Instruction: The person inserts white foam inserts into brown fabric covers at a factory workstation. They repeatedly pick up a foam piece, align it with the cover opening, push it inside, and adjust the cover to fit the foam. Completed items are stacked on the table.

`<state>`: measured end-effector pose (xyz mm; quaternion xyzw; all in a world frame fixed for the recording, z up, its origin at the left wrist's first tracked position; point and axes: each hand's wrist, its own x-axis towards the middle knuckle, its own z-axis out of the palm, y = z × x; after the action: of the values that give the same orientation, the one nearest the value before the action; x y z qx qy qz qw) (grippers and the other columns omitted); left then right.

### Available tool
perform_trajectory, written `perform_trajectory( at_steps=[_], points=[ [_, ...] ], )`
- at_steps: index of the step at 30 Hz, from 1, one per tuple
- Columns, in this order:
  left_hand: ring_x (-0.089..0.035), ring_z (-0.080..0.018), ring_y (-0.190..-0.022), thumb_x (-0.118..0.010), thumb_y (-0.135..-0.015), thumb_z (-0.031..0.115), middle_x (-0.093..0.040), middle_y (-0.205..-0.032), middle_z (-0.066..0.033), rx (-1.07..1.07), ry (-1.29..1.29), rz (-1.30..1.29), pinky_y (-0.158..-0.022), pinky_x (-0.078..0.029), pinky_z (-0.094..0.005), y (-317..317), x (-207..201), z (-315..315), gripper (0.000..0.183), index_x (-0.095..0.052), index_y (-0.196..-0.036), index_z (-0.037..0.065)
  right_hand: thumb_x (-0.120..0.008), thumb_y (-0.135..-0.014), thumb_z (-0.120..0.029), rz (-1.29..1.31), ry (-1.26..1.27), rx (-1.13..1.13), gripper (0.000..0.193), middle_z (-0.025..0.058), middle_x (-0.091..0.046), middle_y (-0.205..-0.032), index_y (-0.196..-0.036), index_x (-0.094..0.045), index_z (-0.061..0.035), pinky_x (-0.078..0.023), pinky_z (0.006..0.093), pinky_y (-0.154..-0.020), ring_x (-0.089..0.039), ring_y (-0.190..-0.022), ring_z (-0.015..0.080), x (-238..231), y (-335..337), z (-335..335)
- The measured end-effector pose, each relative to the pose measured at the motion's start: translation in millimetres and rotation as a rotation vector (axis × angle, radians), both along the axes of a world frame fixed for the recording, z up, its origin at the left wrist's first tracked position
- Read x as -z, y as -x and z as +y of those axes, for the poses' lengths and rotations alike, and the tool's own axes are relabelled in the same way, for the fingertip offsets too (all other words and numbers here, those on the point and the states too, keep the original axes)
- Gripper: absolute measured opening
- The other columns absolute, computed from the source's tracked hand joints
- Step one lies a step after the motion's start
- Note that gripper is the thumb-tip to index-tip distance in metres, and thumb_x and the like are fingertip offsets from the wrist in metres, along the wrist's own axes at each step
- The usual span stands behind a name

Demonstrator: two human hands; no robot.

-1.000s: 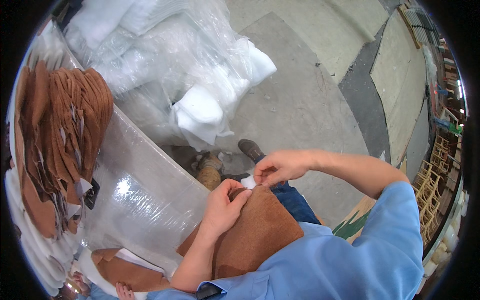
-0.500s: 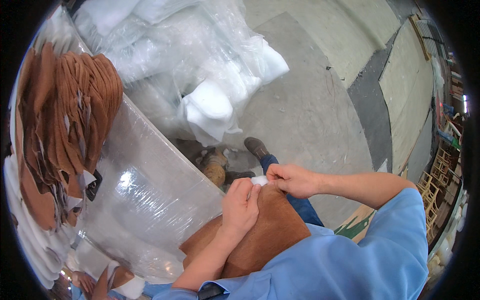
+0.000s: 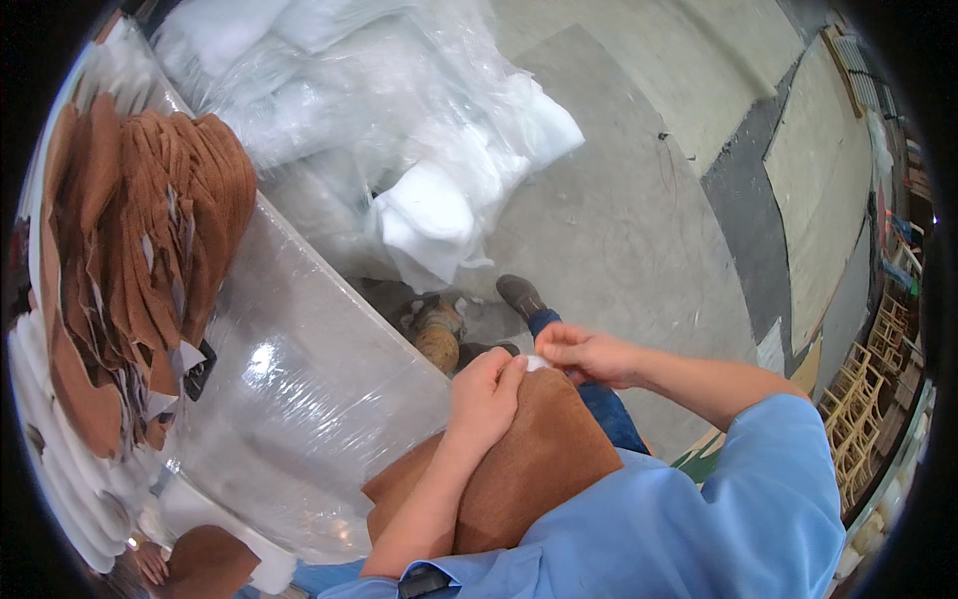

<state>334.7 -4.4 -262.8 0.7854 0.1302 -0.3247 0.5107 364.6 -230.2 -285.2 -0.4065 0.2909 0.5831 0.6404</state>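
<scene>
several left-hand fingers point(image 3: 510, 373) hold brown fabric point(image 3: 544, 454)

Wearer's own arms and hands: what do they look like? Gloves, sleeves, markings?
The left hand and right hand are ungloved; no wristband, marking or cable shows. Both forearms are bare. A short, light-blue fabric sleeve covers the right upper arm, ending near the elbow. The left sleeve's edge isn't clear.

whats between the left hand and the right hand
In the head view, a bit of white material at the brown fabric edge shows between the left hand and right hand.
</scene>
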Motion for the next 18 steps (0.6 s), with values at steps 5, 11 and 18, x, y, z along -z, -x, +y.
perform_trajectory(
  at_steps=[5, 11, 18],
  points=[
    [-0.063, -0.0193, -0.086, -0.071, -0.102, 0.015, -0.070, -0.095, -0.0088, -0.028, 0.066, -0.092, -0.082, -0.052, -0.0331, -6.1, -18.5, 9.1, 0.013, -0.070, -0.104, 0.003, -0.067, -0.109, -0.024, -0.319, -0.072, -0.080, 0.017, -0.0038, -0.064, -0.100, -0.119, -0.067, -0.0101, -0.055, 0.0277, -0.079, -0.061, -0.089, 0.0078, -4.3, -14.4, -30.7],
    [-0.069, -0.0275, -0.093, -0.069, -0.102, 0.019, -0.071, -0.102, -0.0122, 0.077, 0.210, -0.035, -0.080, -0.053, -0.0377, -9.6, -25.5, 5.9, 0.015, -0.070, -0.107, 0.004, -0.070, -0.107, -0.020, -0.279, -0.239, -0.263, 0.017, -0.0037, -0.069, -0.098, -0.117, -0.070, -0.0072, -0.054, 0.0273, -0.079, -0.063, -0.088, 0.0070, 4.8, -14.3, -20.8],
    [-0.065, -0.0204, -0.075, -0.069, -0.104, 0.024, -0.070, -0.086, -0.0114, 0.026, 0.032, 0.105, -0.069, -0.051, -0.0355, -5.9, -28.7, 0.2, 0.022, -0.065, -0.105, 0.002, -0.069, -0.108, -0.023, -0.088, -0.318, -0.292, 0.015, -0.0049, -0.068, -0.102, -0.114, -0.066, -0.0104, -0.056, 0.0297, -0.084, -0.065, -0.097, 0.0080, 7.7, -21.7, -17.8]
  ],
)
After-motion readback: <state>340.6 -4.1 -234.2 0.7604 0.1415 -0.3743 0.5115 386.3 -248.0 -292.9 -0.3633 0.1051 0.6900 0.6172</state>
